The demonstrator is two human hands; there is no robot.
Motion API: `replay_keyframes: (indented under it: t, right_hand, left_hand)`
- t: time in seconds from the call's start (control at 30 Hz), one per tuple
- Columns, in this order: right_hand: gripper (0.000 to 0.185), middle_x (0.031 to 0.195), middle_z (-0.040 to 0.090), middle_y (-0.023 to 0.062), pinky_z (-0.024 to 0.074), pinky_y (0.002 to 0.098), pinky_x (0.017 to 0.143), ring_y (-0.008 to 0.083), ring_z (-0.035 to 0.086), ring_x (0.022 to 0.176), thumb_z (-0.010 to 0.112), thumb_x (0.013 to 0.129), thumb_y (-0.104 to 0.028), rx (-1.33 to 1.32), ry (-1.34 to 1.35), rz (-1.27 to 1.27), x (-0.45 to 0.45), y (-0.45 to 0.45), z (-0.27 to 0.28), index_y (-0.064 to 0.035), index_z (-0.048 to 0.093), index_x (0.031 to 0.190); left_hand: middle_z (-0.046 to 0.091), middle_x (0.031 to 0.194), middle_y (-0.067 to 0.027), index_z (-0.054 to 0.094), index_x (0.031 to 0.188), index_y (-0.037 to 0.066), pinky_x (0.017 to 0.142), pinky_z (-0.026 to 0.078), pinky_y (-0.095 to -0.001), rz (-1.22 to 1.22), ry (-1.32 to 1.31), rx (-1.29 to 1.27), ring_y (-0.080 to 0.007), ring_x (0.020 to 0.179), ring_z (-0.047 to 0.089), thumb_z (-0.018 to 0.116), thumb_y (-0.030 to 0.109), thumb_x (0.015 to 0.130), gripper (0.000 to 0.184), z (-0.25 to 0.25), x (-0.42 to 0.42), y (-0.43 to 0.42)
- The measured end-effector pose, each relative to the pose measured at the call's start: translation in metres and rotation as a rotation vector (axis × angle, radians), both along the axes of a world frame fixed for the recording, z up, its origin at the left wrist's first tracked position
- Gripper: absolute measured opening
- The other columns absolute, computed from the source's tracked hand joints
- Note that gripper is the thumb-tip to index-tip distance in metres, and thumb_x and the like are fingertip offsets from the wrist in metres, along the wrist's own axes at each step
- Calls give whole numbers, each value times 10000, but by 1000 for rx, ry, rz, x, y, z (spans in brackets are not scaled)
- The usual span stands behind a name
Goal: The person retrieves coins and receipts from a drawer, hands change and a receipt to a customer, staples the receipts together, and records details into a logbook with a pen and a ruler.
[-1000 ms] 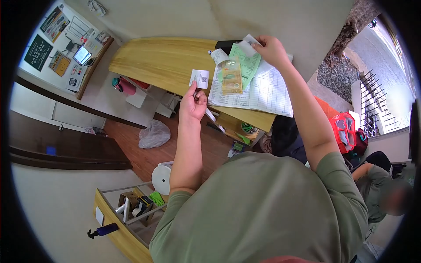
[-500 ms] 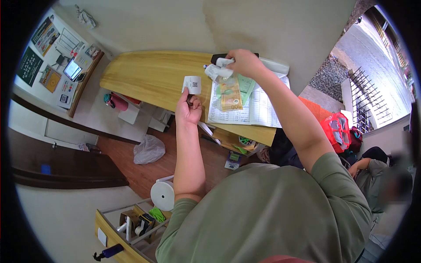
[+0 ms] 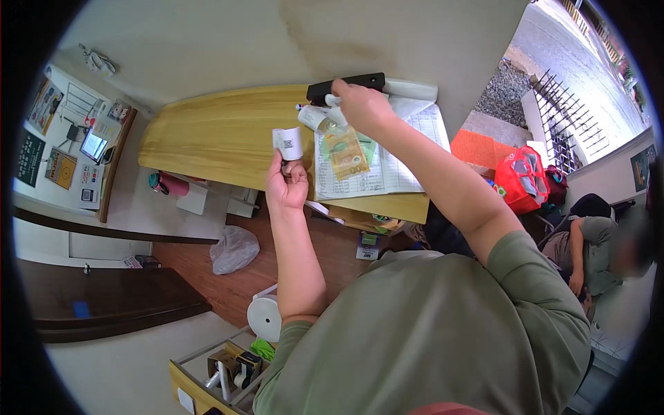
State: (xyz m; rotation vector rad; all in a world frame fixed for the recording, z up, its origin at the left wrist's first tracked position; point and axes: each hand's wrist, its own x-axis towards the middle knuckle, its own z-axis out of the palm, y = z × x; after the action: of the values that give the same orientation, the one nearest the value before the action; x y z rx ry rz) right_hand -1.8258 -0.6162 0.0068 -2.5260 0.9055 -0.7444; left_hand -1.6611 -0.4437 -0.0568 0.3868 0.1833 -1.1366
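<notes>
- What's the counter [image 3: 214, 128] made of?
- Wood by its look, grained and smooth with a soft sheen; the slip [image 3: 288, 144] at its near edge is thin, smooth paper
- And the open book [image 3: 387, 177]?
- Matt paper pages. On the left, the door [image 3: 117, 299] looks glossy, and the floor bag [image 3: 235, 252] is thin, crinkled plastic
- Far right?
- Rough gravel [image 3: 508, 91]; nearest, a shirt [image 3: 429, 335] of matt cloth

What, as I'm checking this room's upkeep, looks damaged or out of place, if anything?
A brownish streak marks the pale wall behind the wooden counter, perhaps a water stain. A crumpled plastic bag also lies on the floor, where someone might step on it.
</notes>
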Motion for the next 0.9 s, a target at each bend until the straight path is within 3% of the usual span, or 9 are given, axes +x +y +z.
replay_keyframes:
  t: [0.13,0.27,0.37,0.47,0.5,0.6,0.7,0.9]
  right_hand:
    - [219,1010,666,187,490,489,806,392,631,948,519,908,-140,43,9,0,30,-6,-6,-75,526,1117]
    - [250,1062,634,185,513,452,831,363,635,998,601,902,-206,-57,44,103,24,-4,-7,-55,579,1100]
    - [293,1103,616,178,506,447,853,355,624,1016,634,900,-297,-59,7,11,5,11,9,-64,612,1077]
    - [331,1030,629,162,508,451,793,354,636,939,635,900,-351,-77,-14,-119,-20,28,12,-63,602,1060]
    - [455,1018,624,202,515,443,804,363,640,934,671,874,-367,24,102,-110,-27,35,7,-41,541,1163]
    - [633,996,622,248,520,443,828,388,640,957,724,829,-361,210,322,-138,-30,87,11,-9,444,1274]
    - [747,998,619,283,520,454,852,426,635,988,771,782,-340,-48,267,-129,-21,105,-8,13,390,1319]
    - [727,1040,654,272,515,433,868,393,640,1037,786,760,-199,393,240,-129,-31,86,0,-32,395,1349]
  left_hand:
    - [566,788,-48,566,1003,52,427,235,-223,-43,9,54,-110,546,374,615,147,958,116,0,5,-13]
    - [507,755,-44,552,981,31,415,234,-227,2,-31,152,-113,549,351,568,156,985,125,7,8,-23]
    - [502,747,-38,555,993,31,404,236,-224,-17,-10,130,-115,536,354,575,162,981,132,6,12,-22]
    - [515,753,-40,557,1002,32,403,237,-220,-21,-37,158,-114,535,354,575,163,979,134,10,8,-19]
    - [522,757,-41,558,1006,33,402,238,-219,-23,-51,159,-113,535,355,574,163,979,134,11,7,-20]
    - [540,761,-33,558,1004,56,396,256,-222,-57,-51,132,-104,537,384,568,195,988,140,-1,11,-27]
    - [566,780,-41,555,1006,59,396,257,-220,-92,-144,96,-104,538,386,552,203,995,144,-1,2,-32]
    - [594,824,-64,556,1029,40,410,297,-234,-110,-78,19,-120,550,407,542,189,996,153,-6,5,-27]
